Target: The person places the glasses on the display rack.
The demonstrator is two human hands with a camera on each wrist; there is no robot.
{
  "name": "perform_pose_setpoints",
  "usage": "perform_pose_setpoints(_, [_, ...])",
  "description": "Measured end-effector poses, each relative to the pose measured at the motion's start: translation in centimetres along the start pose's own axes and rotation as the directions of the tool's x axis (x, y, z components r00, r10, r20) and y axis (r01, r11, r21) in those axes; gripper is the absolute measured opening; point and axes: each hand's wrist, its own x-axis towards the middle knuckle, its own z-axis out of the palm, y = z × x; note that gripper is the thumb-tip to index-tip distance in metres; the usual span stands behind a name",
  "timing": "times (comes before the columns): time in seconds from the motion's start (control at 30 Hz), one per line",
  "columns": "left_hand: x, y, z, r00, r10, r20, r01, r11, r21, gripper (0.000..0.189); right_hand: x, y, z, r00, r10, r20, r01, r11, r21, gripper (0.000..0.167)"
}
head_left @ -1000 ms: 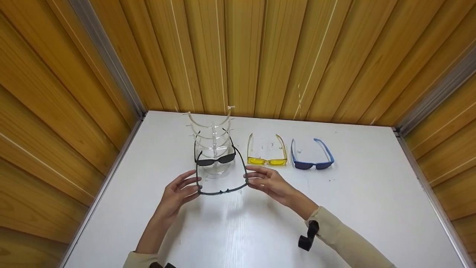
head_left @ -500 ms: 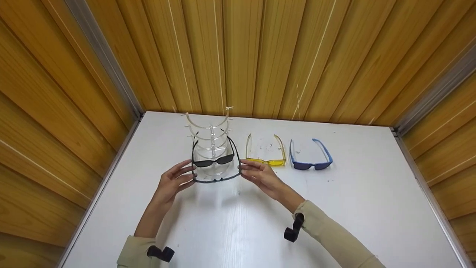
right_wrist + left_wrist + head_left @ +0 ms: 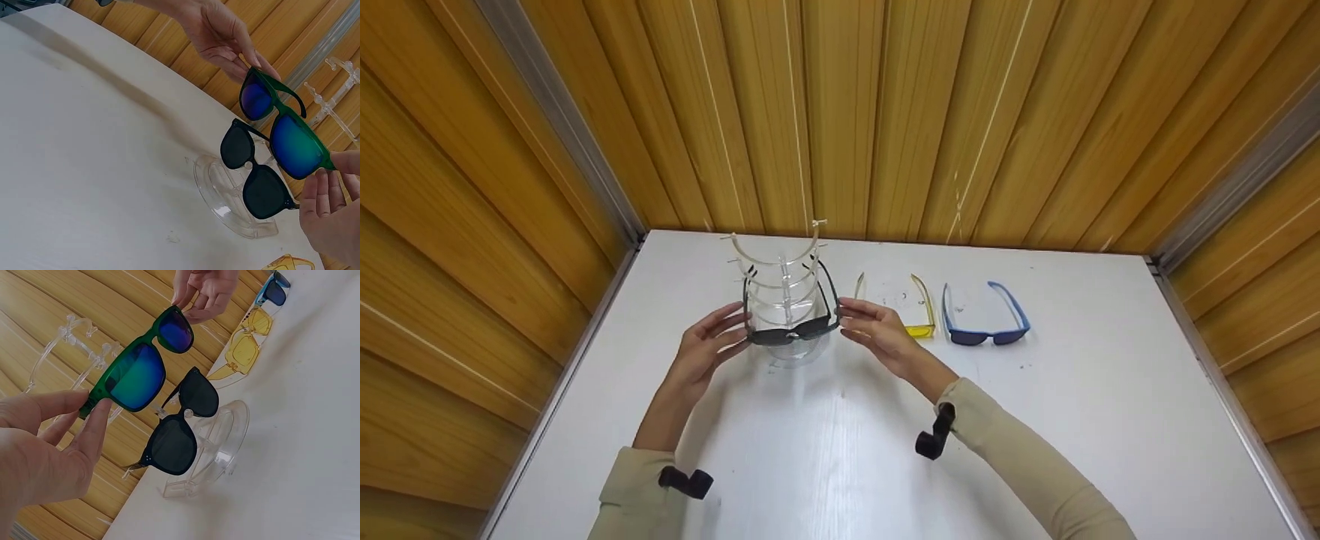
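Both hands hold green-framed sunglasses [image 3: 135,377] with blue-green mirrored lenses, one hand at each side of the frame. My left hand [image 3: 706,352] pinches one hinge end between thumb and fingers. The opposite end is pinched by my right hand [image 3: 885,337]. Just below them, black sunglasses [image 3: 173,445] sit on a low tier of a clear display stand [image 3: 786,296]. In the head view the green pair overlaps the black pair in front of the stand, its temples pointing back along the stand's sides. Whether the green pair touches the stand cannot be told.
Yellow sunglasses [image 3: 920,331], partly behind my right hand, lie on the white table [image 3: 840,450] to the stand's right. Blue sunglasses [image 3: 990,337] lie further right. Bare upper arms of the stand rise near the wood-look back wall [image 3: 840,120].
Both hands have carried the green sunglasses away from me to the stand, until their front overlaps the black pair. The yellow and blue pairs stay put.
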Motion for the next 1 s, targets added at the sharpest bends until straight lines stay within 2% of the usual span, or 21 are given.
perform_pose_setpoints(0.23, [2.0, 0.9, -0.2, 1.0, 0.004, -0.019, -0.004, 1.0, -0.002, 0.056, 2.1, -0.4, 1.1, 0.997, -0.049, -0.062, 0.047, 0.999, -0.024, 0.044])
perform_pose_setpoints(0.47, [3.3, 0.5, -0.3, 0.996, -0.004, -0.084, -0.001, 0.998, -0.065, 0.053, 3.6, -0.4, 2.5, 0.99, -0.065, -0.125, 0.062, 0.998, -0.023, 0.038])
perform_pose_setpoints(0.57, [3.6, 0.2, -0.2, 0.995, -0.008, -0.096, 0.0, 0.996, -0.085, 0.053, 3.9, -0.6, 2.9, 0.99, -0.052, -0.131, 0.047, 0.998, -0.046, 0.04])
perform_pose_setpoints(0.8, [4.2, 0.0, -0.1, 0.997, -0.004, -0.08, 0.001, 0.999, -0.037, 0.053, 4.2, -0.7, 2.7, 0.992, -0.032, -0.119, 0.027, 0.999, -0.045, 0.047])
perform_pose_setpoints(1.0, [4.2, -0.1, -0.4, 0.997, 0.004, -0.074, -0.005, 1.0, -0.011, 0.052, 4.1, -0.4, 2.3, 0.997, -0.023, -0.074, 0.018, 0.997, -0.073, 0.047])
